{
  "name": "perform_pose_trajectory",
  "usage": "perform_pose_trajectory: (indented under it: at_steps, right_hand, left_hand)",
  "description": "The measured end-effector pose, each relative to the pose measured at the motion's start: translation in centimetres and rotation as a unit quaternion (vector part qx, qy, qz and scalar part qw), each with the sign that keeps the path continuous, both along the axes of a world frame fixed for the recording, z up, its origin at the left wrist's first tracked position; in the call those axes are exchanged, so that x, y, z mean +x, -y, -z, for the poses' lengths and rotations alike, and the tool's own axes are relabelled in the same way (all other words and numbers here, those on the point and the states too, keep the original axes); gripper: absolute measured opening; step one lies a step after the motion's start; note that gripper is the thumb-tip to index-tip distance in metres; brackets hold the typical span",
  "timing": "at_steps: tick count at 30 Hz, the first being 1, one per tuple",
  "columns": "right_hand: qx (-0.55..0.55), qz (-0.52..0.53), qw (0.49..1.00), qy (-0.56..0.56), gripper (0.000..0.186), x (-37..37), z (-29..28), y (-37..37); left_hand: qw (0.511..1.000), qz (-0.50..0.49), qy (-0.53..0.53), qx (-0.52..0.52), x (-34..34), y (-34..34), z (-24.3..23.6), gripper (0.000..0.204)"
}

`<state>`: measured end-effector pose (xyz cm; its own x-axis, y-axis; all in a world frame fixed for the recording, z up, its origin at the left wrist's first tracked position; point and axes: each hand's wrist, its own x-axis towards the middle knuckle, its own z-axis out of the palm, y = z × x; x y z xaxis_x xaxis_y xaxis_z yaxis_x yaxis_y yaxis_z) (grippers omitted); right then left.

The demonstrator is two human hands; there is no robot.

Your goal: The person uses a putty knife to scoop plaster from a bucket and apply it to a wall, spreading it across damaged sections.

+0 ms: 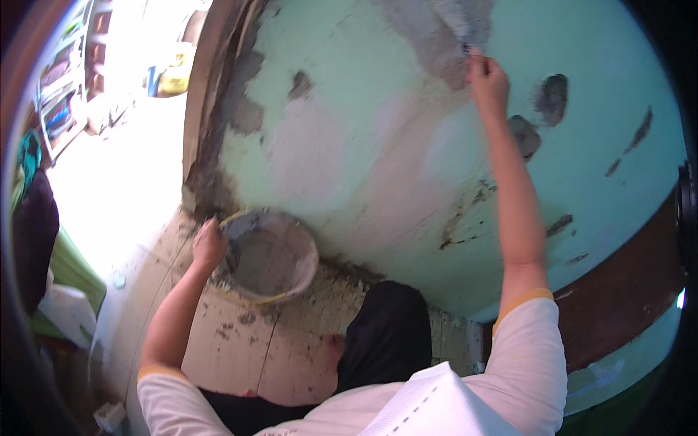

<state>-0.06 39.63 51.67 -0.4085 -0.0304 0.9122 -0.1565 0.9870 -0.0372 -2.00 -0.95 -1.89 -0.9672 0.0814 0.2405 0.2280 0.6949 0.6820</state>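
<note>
My right hand (488,83) is closed on a trowel (456,25) held against a patch of wet grey plaster (418,33) high on the mint-green wall (611,65). The trowel's blade is pale and partly smeared with plaster. My left hand (209,243) is closed at the left rim of a round bucket (270,258), which stands at the foot of the wall with grey residue inside and a yellowish rim. Pale, sanded-looking areas and several dark chipped spots mark the wall below and right of the trowel.
A bright doorway with a rough frame (211,116) opens at the left, with a rack (62,102) and yellow containers (173,76) beyond. Dark and green cloths (36,232) hang at far left. Debris lies on the tiled floor (233,349) beside my bent knee (385,320). A brown band crosses the right wall.
</note>
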Motion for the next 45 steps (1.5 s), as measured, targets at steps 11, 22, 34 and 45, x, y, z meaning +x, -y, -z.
perform_pose_trajectory:
  at_steps: [11, 22, 34, 45]
  right_hand:
    - [0.076, -0.091, 0.785, 0.608, 0.036, 6.8, 30.1, 11.2]
    - [0.180, -0.025, 0.723, 0.667, 0.021, 1.2, 52.5, 18.5]
    - [0.094, -0.148, 0.673, 0.719, 0.034, 1.6, 50.5, 18.3]
    - [-0.202, -0.188, 0.560, 0.781, 0.041, 1.4, 47.7, 10.1]
  left_hand:
    - [0.997, 0.014, 0.043, -0.058, 1.5, 0.1, -3.0, 0.021]
    - [0.997, 0.008, 0.016, -0.071, 0.0, -0.5, -1.8, 0.024]
    - [0.998, 0.018, 0.039, -0.055, 0.5, -0.7, -2.7, 0.023]
    - [0.997, 0.018, 0.045, -0.056, 1.0, -0.4, -3.0, 0.021]
